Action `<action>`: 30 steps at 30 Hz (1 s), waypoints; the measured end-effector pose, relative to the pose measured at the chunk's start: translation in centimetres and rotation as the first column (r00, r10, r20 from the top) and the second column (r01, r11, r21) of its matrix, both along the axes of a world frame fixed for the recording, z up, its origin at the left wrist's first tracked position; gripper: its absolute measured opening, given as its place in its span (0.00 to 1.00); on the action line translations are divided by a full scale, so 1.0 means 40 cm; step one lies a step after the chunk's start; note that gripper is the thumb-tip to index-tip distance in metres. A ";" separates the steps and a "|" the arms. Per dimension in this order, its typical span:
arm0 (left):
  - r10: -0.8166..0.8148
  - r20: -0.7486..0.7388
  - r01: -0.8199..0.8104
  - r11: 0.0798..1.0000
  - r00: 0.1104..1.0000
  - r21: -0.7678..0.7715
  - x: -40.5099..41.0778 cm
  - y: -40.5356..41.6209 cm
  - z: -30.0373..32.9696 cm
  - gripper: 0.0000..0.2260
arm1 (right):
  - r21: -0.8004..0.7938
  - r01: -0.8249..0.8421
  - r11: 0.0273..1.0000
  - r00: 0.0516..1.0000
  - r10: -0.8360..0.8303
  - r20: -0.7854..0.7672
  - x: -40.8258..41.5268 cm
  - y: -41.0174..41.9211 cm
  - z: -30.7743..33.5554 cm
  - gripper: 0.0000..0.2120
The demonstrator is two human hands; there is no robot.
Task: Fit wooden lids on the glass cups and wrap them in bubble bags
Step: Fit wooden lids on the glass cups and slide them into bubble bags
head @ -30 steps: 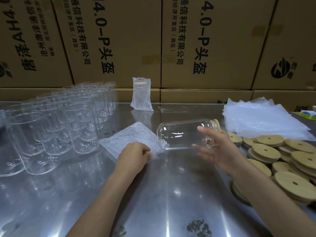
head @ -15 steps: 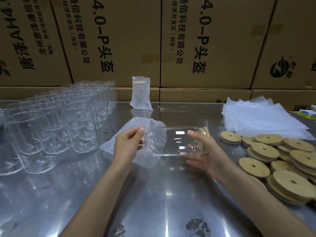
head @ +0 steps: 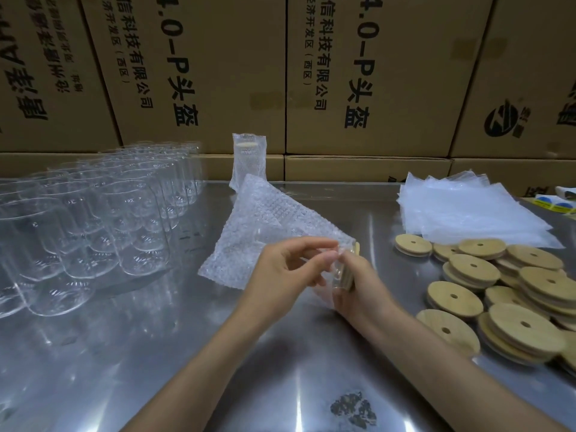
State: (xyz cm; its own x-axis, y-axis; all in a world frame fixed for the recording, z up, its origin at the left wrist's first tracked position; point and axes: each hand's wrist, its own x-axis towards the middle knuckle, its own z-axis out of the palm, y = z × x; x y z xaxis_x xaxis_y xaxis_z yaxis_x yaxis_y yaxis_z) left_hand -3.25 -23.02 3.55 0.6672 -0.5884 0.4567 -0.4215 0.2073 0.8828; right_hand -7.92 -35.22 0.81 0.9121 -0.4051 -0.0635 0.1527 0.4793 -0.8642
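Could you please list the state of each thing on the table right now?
Lidded cup: on its side, inside the bubble bag.
Bubble bag: pinched at its mouth by left hand.
Right hand: grips the lid end.
Wrapped cup: upright.
Bare cups: unlidded.
Loose lids: piled.

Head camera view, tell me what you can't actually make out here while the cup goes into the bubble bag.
- Glass cup inside the bubble bag: the bubble film blurs its outline.
- Wooden lid: only an edge shows; left hand and right hand cover the rest.
- Lid pile: cut off by the right edge.
- Empty cups: cut off by the left edge.
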 end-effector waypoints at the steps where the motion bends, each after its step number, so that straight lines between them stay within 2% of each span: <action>1: -0.021 -0.005 0.021 1.000 1.000 0.005 -0.005 -0.001 0.002 0.05 | 0.023 -0.002 1.000 1.000 0.002 0.021 -0.001 0.001 0.004 0.43; 2: -0.010 0.007 0.010 1.000 1.000 -0.015 -0.006 0.001 0.005 0.05 | 0.030 -0.015 0.999 0.999 0.013 0.044 -0.001 0.000 0.009 0.42; 4: 0.136 0.122 -0.123 0.986 0.983 -0.114 0.008 0.018 0.013 0.05 | 0.027 -0.045 0.999 0.997 0.043 0.071 -0.002 -0.010 0.011 0.32; 6: 0.381 0.255 -0.332 0.918 0.889 -0.216 0.038 0.046 0.025 0.02 | 0.036 -0.043 0.998 0.997 0.041 0.072 -0.003 -0.026 0.007 0.23; 7: 0.493 0.270 -0.436 0.866 0.827 -0.246 0.054 0.058 0.029 0.02 | 0.048 -0.039 0.998 0.997 0.035 0.075 -0.003 -0.034 0.004 0.19; 9: 0.617 0.185 -0.580 0.784 0.765 -0.220 0.083 0.079 0.031 0.07 | 0.068 -0.046 0.997 0.995 0.040 0.094 -0.004 -0.041 0.005 0.16; 11: 0.649 0.021 -0.646 0.759 0.760 -0.082 0.110 0.091 0.025 0.18 | 0.084 -0.059 0.995 0.991 0.048 0.126 -0.006 -0.043 0.010 0.13; 13: 0.591 -0.160 -0.587 0.806 0.791 0.075 0.121 0.098 0.020 0.28 | 0.086 -0.074 0.994 0.986 0.060 0.156 -0.011 -0.042 0.018 0.12; 14: 0.526 -0.229 -0.514 0.850 0.819 0.116 0.122 0.098 0.017 0.30 | 0.084 -0.085 0.993 0.983 0.070 0.168 -0.014 -0.041 0.022 0.13; 17: 0.300 -0.322 -0.291 0.954 0.898 0.076 0.112 0.093 0.010 0.25 | 0.072 -0.119 0.990 0.981 0.106 0.160 -0.019 -0.041 0.032 0.18; 20: 0.197 -0.272 -0.180 0.980 0.942 0.085 0.109 0.093 0.008 0.20 | 0.048 -0.091 0.995 0.990 0.085 0.117 -0.018 -0.045 0.035 0.15; 22: 0.137 -0.241 -0.114 0.988 0.961 0.108 0.113 0.095 0.001 0.21 | 0.029 -0.076 0.997 0.994 0.073 0.084 -0.019 -0.048 0.035 0.16; 26: 0.017 -0.245 0.006 0.996 0.969 0.090 0.115 0.090 -0.006 0.22 | -0.032 -0.158 0.987 0.984 0.160 0.074 -0.019 -0.048 0.032 0.14; 30: -0.025 -0.218 0.044 0.996 0.976 0.084 0.116 0.086 -0.011 0.22 | -0.016 -0.172 0.985 0.979 0.173 0.107 -0.016 -0.049 0.036 0.15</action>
State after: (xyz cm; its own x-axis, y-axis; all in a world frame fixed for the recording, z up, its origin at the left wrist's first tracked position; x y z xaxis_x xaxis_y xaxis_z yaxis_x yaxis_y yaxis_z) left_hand 1.38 -19.57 3.11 0.7230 -0.6442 0.2495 -0.2125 0.1363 0.9676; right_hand -8.55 -37.17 2.23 0.9695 -0.2414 0.0414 0.1610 0.5006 -0.8506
